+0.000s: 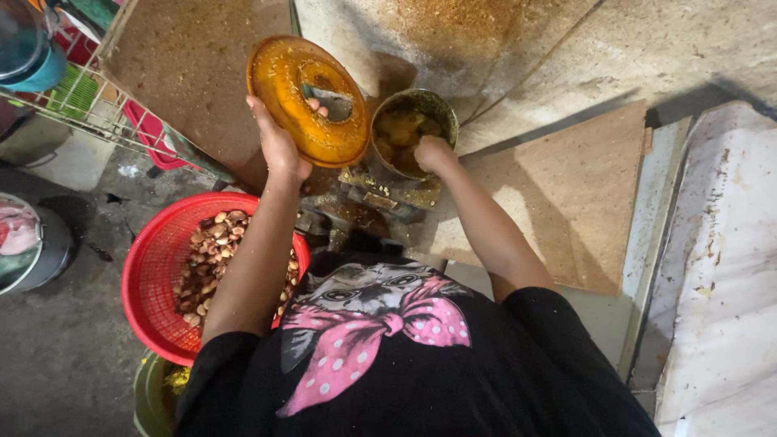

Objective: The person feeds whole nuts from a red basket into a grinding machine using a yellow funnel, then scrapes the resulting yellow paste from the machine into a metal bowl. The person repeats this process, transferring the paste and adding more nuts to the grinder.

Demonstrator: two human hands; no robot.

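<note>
My left hand [281, 142] holds up a round orange lid [307, 101] smeared with yellow paste, with fingers poking through its centre hole. My right hand [433, 152] reaches into the open top of a metal grinder bowl [414, 129] holding yellow-brown mash; the fingers are buried in it, so their grip is hidden. Below the bowl sits the grimy machine body [380, 198]. A red basket [158, 275] of brown nuts or seeds [212, 259] stands at the lower left, under my left forearm.
A wire rack [97, 113] with coloured containers stands at the upper left. A grey pot [32, 243] sits on the floor at the left edge. A stained wall [502, 57] rises behind the grinder, and a white worn surface [720, 267] lies to the right.
</note>
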